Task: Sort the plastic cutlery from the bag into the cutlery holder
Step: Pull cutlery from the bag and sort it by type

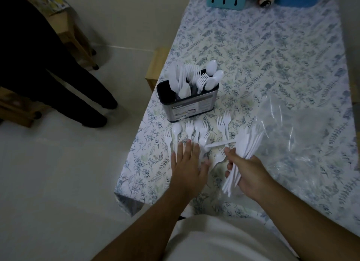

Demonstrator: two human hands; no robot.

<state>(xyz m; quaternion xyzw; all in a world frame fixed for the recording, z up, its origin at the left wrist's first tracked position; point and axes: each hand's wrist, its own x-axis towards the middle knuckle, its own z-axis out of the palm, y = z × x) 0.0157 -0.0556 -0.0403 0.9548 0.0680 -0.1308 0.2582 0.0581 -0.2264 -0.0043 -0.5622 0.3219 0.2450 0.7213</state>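
Inside cutlery holder [188,103]: many pieces sorted. Left: loose forks and spoons [191,132] under splayed left hand [188,159]; knife bundle [245,153] clenched by right hand [246,173].

Both bare forearms reached forward. The left hand [187,164] lay flat, palm down, with its fingers spread. The right hand [246,172] was closed in a fist around a bundle of knives [245,150].

White plastic cutlery [196,132] lies on a surface [272,56] clothed in pale blue-green leaf print, beside a black-and-silver cutlery holder [187,105].
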